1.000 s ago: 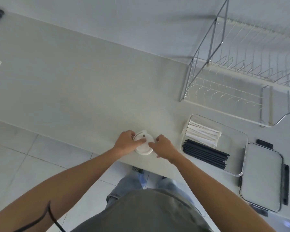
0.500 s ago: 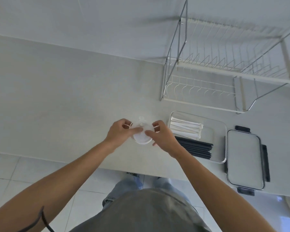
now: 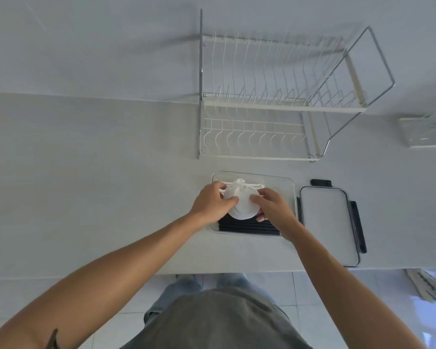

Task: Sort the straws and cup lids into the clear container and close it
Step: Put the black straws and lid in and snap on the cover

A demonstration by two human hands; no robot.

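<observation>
A stack of white cup lids is held between both hands above the clear container. My left hand grips the stack's left side and my right hand grips its right side. Black straws lie along the container's near side, and white straws show at its far side, mostly hidden by the lids and hands. The container's lid, grey with dark clips, lies flat on the counter just right of the container.
A two-tier wire dish rack stands at the back of the white counter, just beyond the container. Another wire basket sits at the far right. The counter's front edge is close to my body.
Both hands have lifted the cup lids off the counter and carried them right, from beside the container to over it. The view has shifted right too.
</observation>
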